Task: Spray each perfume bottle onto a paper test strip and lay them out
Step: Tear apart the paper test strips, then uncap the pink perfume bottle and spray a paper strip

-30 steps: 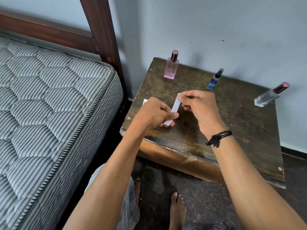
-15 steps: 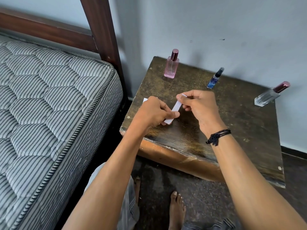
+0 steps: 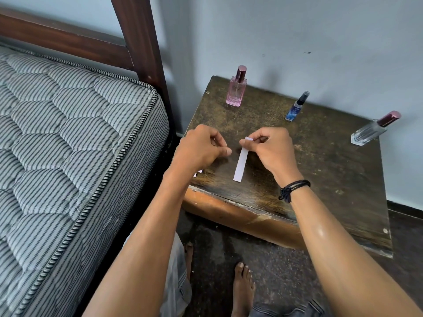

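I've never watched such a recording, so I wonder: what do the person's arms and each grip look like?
The left forearm and right forearm are bare, no sleeves in view. The left grip and right grip are ungloved hands with no rings showing. A black knotted cord bracelet circles the right wrist; the left wrist wears nothing that shows.

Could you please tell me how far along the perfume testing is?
Nothing looks laid out yet. The right hand pinches one paper strip by its top; the left hand grips what look like spare strips. The pink bottle, blue bottle and clear bottle stand untouched, so spraying likely remains.
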The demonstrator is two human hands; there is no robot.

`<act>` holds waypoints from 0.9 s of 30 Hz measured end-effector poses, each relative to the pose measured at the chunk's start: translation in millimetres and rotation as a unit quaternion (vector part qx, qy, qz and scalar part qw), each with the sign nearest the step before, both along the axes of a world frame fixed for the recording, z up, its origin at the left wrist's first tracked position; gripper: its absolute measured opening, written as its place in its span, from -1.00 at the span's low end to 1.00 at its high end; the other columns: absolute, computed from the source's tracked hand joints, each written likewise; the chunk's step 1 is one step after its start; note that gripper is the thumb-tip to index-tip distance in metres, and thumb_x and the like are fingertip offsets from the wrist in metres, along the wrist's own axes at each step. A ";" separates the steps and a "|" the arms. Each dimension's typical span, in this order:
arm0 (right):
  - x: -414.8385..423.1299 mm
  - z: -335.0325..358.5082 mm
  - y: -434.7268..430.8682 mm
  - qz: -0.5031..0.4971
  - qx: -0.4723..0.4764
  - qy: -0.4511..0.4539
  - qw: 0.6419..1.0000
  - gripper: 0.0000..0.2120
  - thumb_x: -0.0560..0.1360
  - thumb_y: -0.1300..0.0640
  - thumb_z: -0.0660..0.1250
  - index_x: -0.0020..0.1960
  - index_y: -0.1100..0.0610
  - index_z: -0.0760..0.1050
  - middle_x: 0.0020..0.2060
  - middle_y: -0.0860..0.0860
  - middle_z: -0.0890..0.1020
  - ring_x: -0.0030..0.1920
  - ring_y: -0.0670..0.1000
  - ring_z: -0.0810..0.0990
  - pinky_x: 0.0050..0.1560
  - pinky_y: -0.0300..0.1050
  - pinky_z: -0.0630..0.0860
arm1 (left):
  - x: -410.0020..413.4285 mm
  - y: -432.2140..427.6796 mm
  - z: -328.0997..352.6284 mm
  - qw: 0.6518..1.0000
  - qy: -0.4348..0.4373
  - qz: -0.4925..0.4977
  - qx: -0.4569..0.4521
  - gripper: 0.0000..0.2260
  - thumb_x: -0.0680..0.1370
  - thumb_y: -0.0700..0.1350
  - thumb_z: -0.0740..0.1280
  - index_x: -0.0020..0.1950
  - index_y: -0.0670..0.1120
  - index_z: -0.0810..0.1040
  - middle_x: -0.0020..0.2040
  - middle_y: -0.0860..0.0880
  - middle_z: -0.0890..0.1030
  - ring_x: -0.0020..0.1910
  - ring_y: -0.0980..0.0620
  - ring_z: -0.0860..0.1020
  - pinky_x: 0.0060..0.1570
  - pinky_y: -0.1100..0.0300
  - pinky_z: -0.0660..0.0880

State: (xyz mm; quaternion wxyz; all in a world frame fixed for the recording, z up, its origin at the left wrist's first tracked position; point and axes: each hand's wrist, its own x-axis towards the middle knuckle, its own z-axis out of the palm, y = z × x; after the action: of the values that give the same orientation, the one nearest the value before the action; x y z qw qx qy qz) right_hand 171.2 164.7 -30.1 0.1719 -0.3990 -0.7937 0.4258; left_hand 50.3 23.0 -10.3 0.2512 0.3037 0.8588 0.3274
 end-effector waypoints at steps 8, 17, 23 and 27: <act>-1.3 0.9 -2.6 0.008 0.044 -0.037 0.998 -0.77 0.39 -0.08 0.61 -0.07 -0.06 0.63 -0.32 -0.12 0.64 -0.30 -0.16 0.58 -0.23 -0.14 0.46 | -24.9 -10.5 -4.4 0.995 0.019 0.067 0.068 -0.93 0.45 -0.04 0.52 -0.18 0.08 0.66 -0.24 0.12 0.65 -0.19 0.10 0.59 0.01 0.04 0.58; -3.0 5.9 -5.1 -0.017 0.025 -0.004 1.000 -0.88 0.47 -0.04 0.55 -0.06 -0.05 0.67 -0.30 -0.12 0.65 -0.23 -0.13 0.61 -0.06 -0.06 0.56 | -50.0 -33.9 -4.4 0.981 -0.002 0.127 0.149 -0.94 0.49 -0.17 0.48 -0.09 -0.01 0.69 -0.28 0.08 0.61 -0.39 0.23 0.50 -0.14 0.19 0.52; -10.0 10.4 -6.4 -0.035 0.015 0.039 0.999 -0.93 0.50 0.04 0.52 -0.03 -0.05 0.66 -0.20 -0.11 0.66 -0.15 -0.07 0.65 0.00 0.14 0.67 | -49.0 -26.4 -9.6 0.983 -0.016 0.110 0.148 -0.97 0.44 0.00 0.50 -0.16 0.10 0.68 -0.26 0.10 0.66 -0.25 0.08 0.61 0.00 -0.09 0.63; -24.1 15.4 2.1 -0.052 0.026 0.062 0.996 -0.78 0.51 0.04 0.52 0.13 0.00 0.62 -0.04 -0.06 0.67 -0.09 -0.18 0.60 0.05 -0.15 0.60 | -46.3 -23.6 -9.0 0.983 -0.025 0.102 0.152 -0.97 0.38 0.10 0.46 -0.23 0.20 0.65 -0.28 0.12 0.66 -0.24 0.06 0.63 0.01 -0.15 0.62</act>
State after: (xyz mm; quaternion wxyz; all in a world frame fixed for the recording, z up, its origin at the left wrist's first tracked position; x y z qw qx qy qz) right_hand 147.1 166.8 -14.7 0.2532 -0.4079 -0.7706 0.4191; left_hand 4.0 -0.6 -19.4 0.1891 0.2407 0.8190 0.4853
